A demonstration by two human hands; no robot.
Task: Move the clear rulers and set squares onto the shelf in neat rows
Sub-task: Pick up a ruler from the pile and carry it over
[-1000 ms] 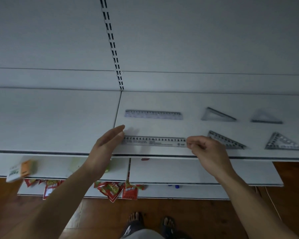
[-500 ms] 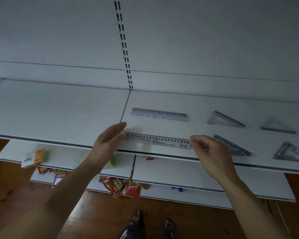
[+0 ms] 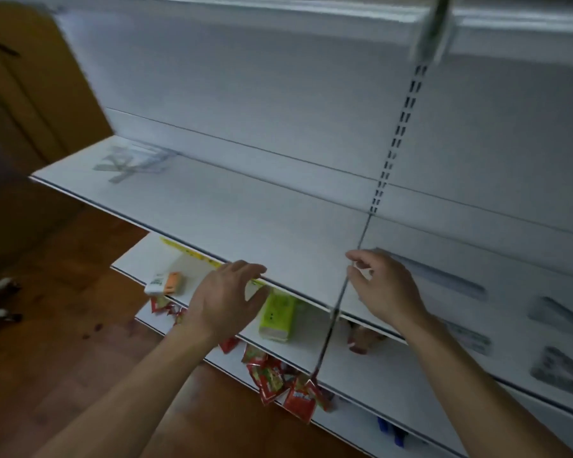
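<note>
A blurred heap of clear rulers and set squares (image 3: 136, 163) lies at the far left end of the white shelf (image 3: 245, 209). On the right panel a clear ruler (image 3: 437, 276) lies at the back and another ruler (image 3: 470, 338) nearer the front, partly behind my right forearm. Two set squares (image 3: 556, 315) (image 3: 559, 371) lie further right. My left hand (image 3: 225, 299) hovers over the shelf's front edge with relaxed fingers and holds nothing. My right hand (image 3: 384, 289) hangs by the seam between the panels, fingers loosely curled, with nothing in it.
Lower shelves carry a green box (image 3: 277, 315), a white and orange box (image 3: 164, 282) and red sachets (image 3: 285, 385). A brown cabinet (image 3: 30, 77) stands at the left over a wooden floor. A slotted upright (image 3: 397, 133) runs up the back wall.
My view has swung left, bringing the heap at the shelf's far end into sight. Both hands have come off the front ruler, which stays lying on the right panel.
</note>
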